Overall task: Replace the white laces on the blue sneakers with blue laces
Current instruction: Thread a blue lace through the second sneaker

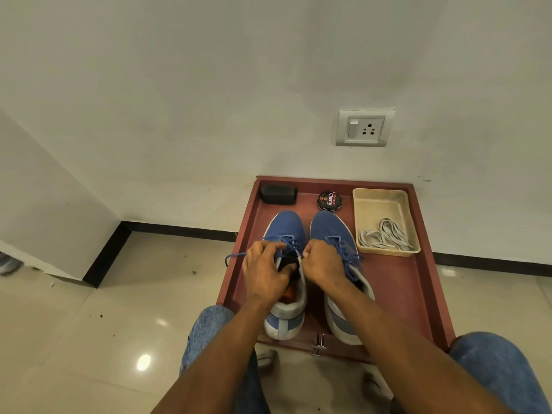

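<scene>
While both blue sneakers (301,234) stand side by side on the red tray (397,282), I see my hands at the left sneaker's (285,231) throat: left hand (263,270) gripping one end of the blue lace (236,256), right hand (321,261) pinching the other. White laces (385,236) lie in the beige basket (385,198) nearby.

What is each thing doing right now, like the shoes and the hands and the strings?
Left sneaker: blue lace threaded, not yet tied.
Right sneaker: laced in blue.
Blue lace: one end loops out to the left.
Left hand: grips the lace.
Right hand: pinches the lace.
White laces: off the shoes, piled in the beige tray.
Polish tin: lid on.
</scene>
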